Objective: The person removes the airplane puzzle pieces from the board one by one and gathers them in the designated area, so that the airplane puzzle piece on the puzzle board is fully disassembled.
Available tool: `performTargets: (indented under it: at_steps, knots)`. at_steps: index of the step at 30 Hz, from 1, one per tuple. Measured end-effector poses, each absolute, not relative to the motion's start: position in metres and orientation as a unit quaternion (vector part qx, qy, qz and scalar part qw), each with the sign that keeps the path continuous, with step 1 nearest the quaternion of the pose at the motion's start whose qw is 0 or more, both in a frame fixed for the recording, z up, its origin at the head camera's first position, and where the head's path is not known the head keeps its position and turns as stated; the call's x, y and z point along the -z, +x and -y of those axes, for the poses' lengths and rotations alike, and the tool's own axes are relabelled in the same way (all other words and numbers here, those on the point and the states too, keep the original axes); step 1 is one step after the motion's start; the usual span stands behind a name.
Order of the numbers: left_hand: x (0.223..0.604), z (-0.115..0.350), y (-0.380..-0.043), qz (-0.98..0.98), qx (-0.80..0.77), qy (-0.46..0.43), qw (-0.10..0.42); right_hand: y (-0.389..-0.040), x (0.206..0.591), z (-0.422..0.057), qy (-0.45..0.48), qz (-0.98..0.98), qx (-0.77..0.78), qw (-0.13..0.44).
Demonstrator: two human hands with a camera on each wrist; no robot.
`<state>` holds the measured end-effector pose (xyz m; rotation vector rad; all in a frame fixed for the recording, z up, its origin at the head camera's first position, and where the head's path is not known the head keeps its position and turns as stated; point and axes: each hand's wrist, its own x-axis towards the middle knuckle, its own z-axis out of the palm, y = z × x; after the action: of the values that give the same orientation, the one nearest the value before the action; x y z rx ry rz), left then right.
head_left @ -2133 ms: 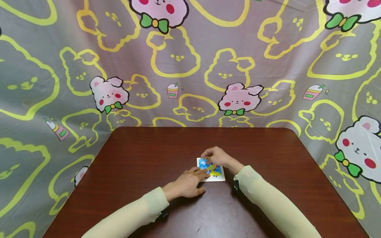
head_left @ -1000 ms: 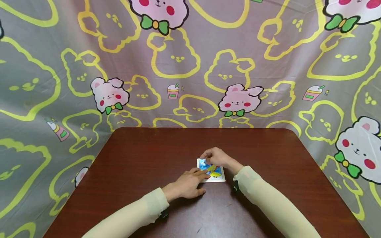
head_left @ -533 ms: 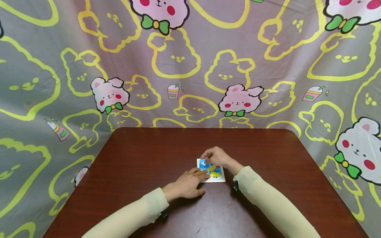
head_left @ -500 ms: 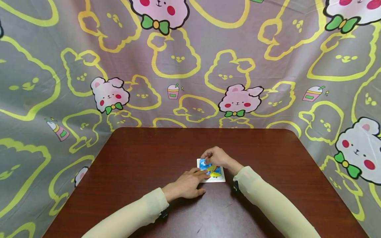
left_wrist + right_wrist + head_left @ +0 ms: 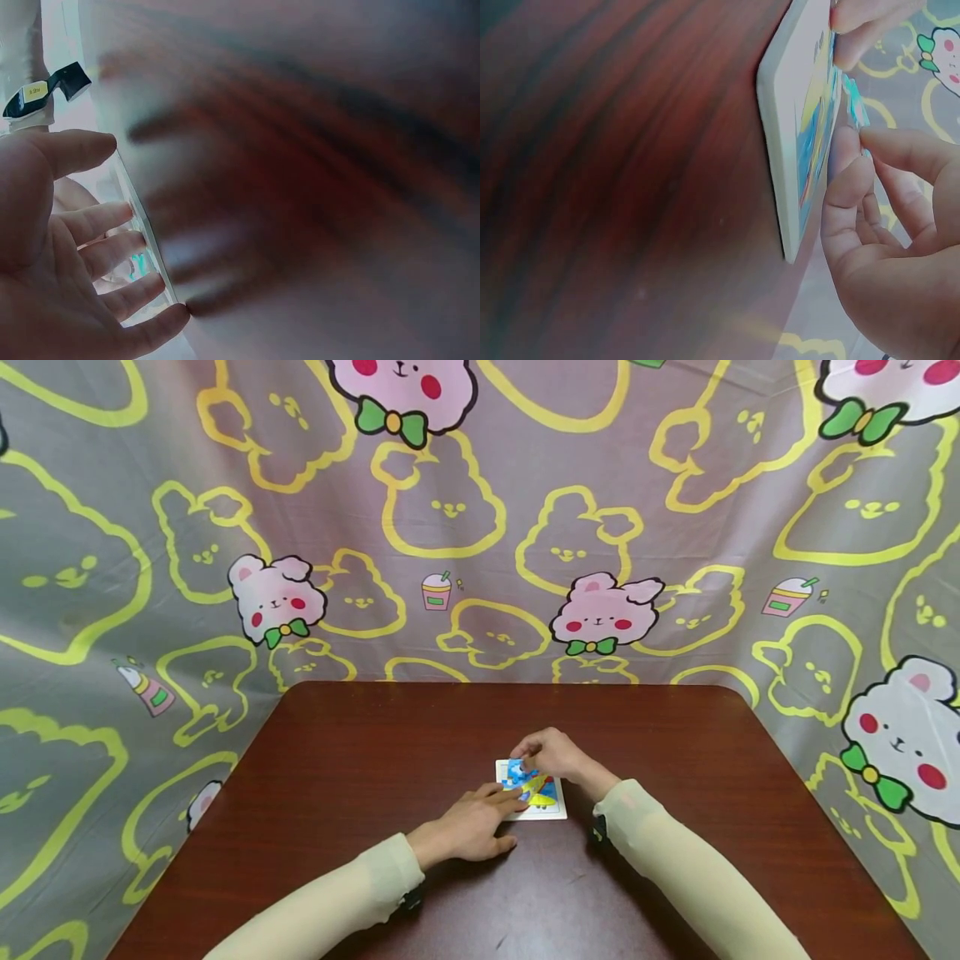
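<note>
A small picture puzzle board (image 5: 542, 815) with a white border and a blue, yellow and red picture lies flat on the table. My left hand (image 5: 468, 823) rests on its left side with fingers extended, covering part of the picture. In the left wrist view, the fingers (image 5: 112, 255) of that hand look spread and nearly straight. My right hand (image 5: 553, 755) is over the far edge of the board. Its thumb and forefinger pinch a thin blue puzzle piece (image 5: 856, 105), which stands tilted up from the board in the right wrist view.
The dark brown wooden table (image 5: 375, 743) has rounded far corners. A grey cloth (image 5: 480, 468) with yellow outlines and cartoon rabbits hangs behind it and along both sides. A black wrist strap (image 5: 45, 90) with a yellow label shows in the left wrist view.
My right hand has shifted slightly right, and the blue piece with it. A pale patch now shows at the board's far left corner. The left hand has stayed in place.
</note>
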<state>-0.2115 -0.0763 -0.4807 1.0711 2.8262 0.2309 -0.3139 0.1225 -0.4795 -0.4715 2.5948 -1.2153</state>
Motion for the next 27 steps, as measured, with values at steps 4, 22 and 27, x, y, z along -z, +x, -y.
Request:
performTargets:
  at_steps: [4, 22, 27]
  knots:
    - [0.481, 0.076, -0.212, -0.930, -0.071, 0.356, 0.056, -0.315, 0.481, -0.130, -0.158, -0.881, 0.429, 0.125]
    - [0.481, 0.076, -0.213, -0.928, -0.075, 0.361, 0.058, -0.317, 0.479, -0.175, -0.119, -0.873, 0.453, 0.136]
    - [0.481, 0.076, -0.213, -0.929, -0.077, 0.358, 0.057, -0.319, 0.482, -0.185, -0.111, -0.875, 0.452, 0.134]
